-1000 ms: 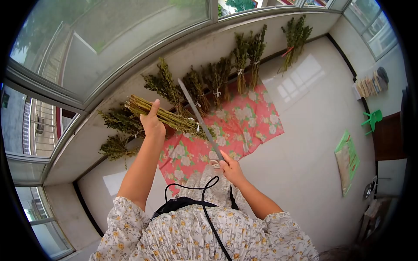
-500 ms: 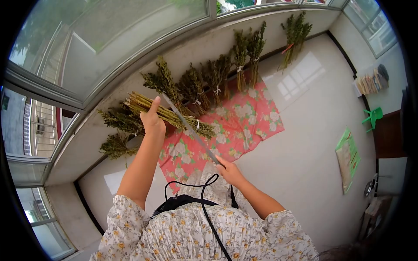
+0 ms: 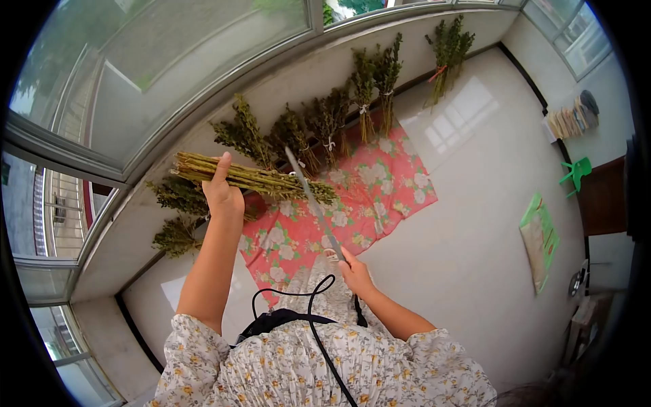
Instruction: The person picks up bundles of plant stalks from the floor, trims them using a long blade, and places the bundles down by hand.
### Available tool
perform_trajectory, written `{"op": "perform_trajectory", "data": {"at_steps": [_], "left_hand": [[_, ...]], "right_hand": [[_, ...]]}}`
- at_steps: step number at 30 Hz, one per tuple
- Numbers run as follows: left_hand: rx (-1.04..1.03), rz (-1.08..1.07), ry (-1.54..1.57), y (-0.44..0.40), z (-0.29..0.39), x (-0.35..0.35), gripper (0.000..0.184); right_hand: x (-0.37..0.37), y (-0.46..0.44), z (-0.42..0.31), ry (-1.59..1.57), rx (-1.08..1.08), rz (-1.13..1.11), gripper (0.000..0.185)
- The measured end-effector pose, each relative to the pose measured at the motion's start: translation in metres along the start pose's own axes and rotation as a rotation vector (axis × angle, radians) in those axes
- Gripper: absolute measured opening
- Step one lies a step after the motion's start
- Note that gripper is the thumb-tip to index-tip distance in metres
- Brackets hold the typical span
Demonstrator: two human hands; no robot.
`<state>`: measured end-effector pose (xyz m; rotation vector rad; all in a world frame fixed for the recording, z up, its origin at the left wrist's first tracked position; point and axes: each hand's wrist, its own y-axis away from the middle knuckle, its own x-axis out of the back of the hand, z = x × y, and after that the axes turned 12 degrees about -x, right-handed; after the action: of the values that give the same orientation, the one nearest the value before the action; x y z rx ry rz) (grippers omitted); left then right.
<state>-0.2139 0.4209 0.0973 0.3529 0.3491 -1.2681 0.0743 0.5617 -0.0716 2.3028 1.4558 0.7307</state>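
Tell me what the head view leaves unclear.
In the head view:
Blade: handle mostly hidden by the right hand.
Left hand: fingers mostly hidden by the held bundle.
Green-edged package: markings too small to read.
Lower-right items: cut off by the dark lens border.

Yellow-flowered, gathered white dress (image 3: 291, 370) with short sleeves (image 3: 196, 353), looping black cable (image 3: 321, 349)

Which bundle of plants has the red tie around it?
The bundle at the far right end of the row, standing apart from the rest. Its tie is red; the ties I can make out on the other bundles look white.
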Motion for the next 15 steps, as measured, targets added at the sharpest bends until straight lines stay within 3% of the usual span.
{"op": "perform_trajectory", "data": {"at_steps": [1,5,7,8,10,15], "left_hand": [[-0.012,-0.004,0.015,0.0,0.0,-0.002,0.021],[0.028,0.054,0.041,0.001,0.005,-0.008,0.032],[0.05,0.107,0.028,-0.001,0.003,-0.015,0.056],[0.053,0.1,0.031,-0.002,0.001,-0.017,0.056],[0.081,0.122,0.028,-0.006,-0.004,-0.015,0.076],[0.085,0.13,0.0,-0.007,-0.014,-0.019,0.084]], "right_hand": [[-0.004,0.005,-0.003,0.023,-0.024,-0.141,0.042],[-0.004,0.002,-0.015,-0.229,-0.151,0.002,0.041],[-0.014,-0.006,0.006,-0.142,-0.056,-0.183,0.045],[-0.013,-0.009,0.01,-0.144,-0.054,-0.175,0.045],[-0.007,-0.015,0.006,-0.224,-0.075,-0.069,0.045],[-0.014,-0.011,0.013,-0.224,-0.185,-0.095,0.043]]}}
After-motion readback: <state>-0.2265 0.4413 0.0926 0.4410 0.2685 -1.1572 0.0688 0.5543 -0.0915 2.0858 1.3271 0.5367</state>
